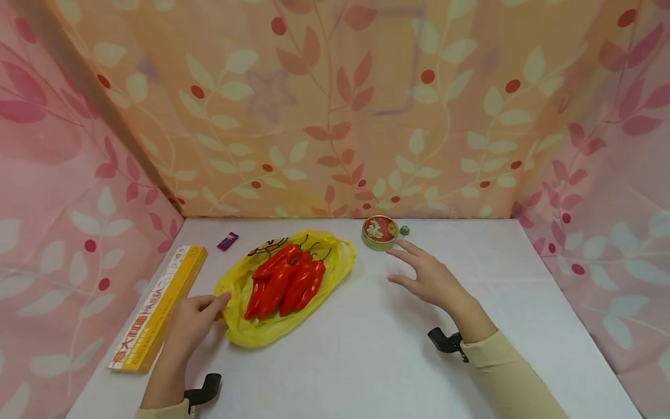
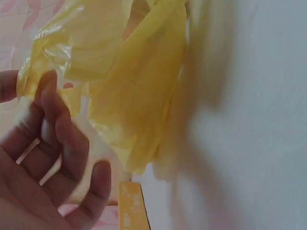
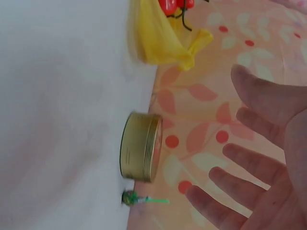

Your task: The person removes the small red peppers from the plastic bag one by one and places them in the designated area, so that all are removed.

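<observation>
Several red chili peppers [image 1: 285, 282] with dark stems lie on a spread yellow plastic bag [image 1: 251, 336] left of the middle. My left hand [image 1: 191, 323] pinches the bag's left edge between thumb and fingers; in the left wrist view the thin plastic [image 2: 139, 86] hangs in folds from that pinch. My right hand [image 1: 431, 276] hovers over the table with fingers spread and nothing in them. Just beyond its fingertips stands a round gold tin [image 1: 380, 233] with a red lid, its gold side [image 3: 139, 146] facing the right wrist view.
A long yellow and white pasta box [image 1: 159, 308] lies at the left, partly behind my left hand. Farther back is a small purple packet [image 1: 227, 241]. A small green lollipop [image 3: 128, 198] stands beside the tin. Patterned cloth walls [image 1: 335, 116] enclose the white table [image 1: 356, 372].
</observation>
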A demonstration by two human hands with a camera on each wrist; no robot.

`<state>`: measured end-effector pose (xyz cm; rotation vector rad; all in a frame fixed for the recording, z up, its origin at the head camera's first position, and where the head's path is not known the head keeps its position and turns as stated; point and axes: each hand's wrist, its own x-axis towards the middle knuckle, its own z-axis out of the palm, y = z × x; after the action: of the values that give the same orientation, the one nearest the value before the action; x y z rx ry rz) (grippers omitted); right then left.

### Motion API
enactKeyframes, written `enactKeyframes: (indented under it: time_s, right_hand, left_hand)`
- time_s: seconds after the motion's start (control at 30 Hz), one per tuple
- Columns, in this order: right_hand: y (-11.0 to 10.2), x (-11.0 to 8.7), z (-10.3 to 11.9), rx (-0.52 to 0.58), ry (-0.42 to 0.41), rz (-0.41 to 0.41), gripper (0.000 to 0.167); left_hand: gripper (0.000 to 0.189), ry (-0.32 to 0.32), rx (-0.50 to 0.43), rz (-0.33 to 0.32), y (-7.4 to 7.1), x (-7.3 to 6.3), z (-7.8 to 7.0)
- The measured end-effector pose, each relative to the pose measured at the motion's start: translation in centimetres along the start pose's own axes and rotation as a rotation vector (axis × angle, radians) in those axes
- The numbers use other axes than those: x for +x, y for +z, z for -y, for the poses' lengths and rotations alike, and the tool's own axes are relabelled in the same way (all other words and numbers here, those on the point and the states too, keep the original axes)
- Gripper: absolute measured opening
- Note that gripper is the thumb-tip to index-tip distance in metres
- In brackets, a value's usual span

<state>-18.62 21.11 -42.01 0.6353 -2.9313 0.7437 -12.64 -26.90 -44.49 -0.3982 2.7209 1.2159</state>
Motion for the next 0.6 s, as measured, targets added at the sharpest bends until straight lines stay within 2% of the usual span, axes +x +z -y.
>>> enactKeyframes:
  time_s: [0.3, 0.6]
  right_hand:
    - [2.6, 1.5, 2.4, 0.068, -0.027, -0.087, 0.058]
    - [4.8, 3.3, 4.7, 0.156, -0.054, -0.117, 0.054]
  left_hand:
    - [0.057, 0.012, -0.114, 0.06, -0.1, 0.4, -0.4]
    - [0.058, -0.018, -0.183, 0.064, 0.1, 0.7, -0.1]
